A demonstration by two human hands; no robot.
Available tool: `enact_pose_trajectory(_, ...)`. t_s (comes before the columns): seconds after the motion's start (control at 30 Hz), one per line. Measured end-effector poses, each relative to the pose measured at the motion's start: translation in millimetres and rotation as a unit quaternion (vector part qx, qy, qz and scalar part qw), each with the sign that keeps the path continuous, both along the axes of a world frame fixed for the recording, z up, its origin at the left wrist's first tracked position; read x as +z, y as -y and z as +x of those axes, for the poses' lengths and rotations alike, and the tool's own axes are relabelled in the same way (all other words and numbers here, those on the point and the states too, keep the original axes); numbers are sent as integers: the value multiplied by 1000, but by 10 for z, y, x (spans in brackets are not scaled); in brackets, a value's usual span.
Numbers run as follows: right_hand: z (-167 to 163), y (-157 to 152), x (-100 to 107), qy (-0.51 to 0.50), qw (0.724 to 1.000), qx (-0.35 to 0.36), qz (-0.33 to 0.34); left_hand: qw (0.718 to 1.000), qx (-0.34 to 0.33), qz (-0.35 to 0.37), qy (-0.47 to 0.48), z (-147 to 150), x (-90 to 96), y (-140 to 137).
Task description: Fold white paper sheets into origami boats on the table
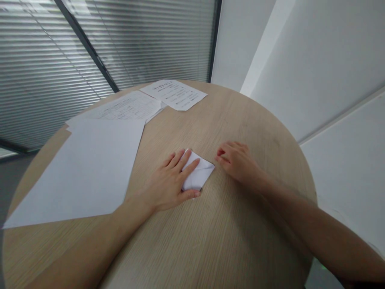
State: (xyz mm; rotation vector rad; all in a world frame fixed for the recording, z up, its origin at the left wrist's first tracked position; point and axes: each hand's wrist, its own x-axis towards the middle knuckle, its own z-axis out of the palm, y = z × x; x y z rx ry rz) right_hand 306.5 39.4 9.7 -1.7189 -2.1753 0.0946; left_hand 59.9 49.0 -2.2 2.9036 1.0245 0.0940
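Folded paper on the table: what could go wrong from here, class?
Only the left hand rests on the folded paper; the right hand is apart, so the paper might slip.
Its right corner is uncovered, so the folds there could lift.
The large blank sheet lies right by the left forearm, which might shift or crease it.

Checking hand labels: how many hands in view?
2: left hand spread over the folded paper; right hand loosely curled, just right of that paper, not touching it.
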Motion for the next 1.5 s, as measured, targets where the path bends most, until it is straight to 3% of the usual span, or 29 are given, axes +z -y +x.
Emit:
enact_pose_trajectory(0.07, 92, -1, 22, -5, 999, 15, 52, 1000, 2, 0, -1, -1, 2, 4)
enact_pose_trajectory(0.2, 102, 99, 76, 88, 966, 221, 97, 1000, 2, 0, -3, 5, 7, 13)
enact_pose_trajectory(0.27, 62, 173, 96, 129, 948, 276, 94, 1000, -1, 0, -4, 11, 10, 16)
enact_pose_trajectory(0.5, 49, 225, 106, 139, 965, 214, 62, 1000, 1, 0, 6, 13, 4, 16)
enact_pose_trajectory(1.07, 111, 198, 139, 116, 967, 225, -29, 1000, -4, -12, 20, -2, 8, 20)
enact_pose_trajectory(1.27, 36, 238, 175, 124, 978, 171, 6, 1000, 0, -14, 26, -5, 12, 11)
enact_pose_trajectory(1.5, -113, 269, 17, 104, 966, 233, 34, 1000, 1, -10, 14, 10, 15, 12)
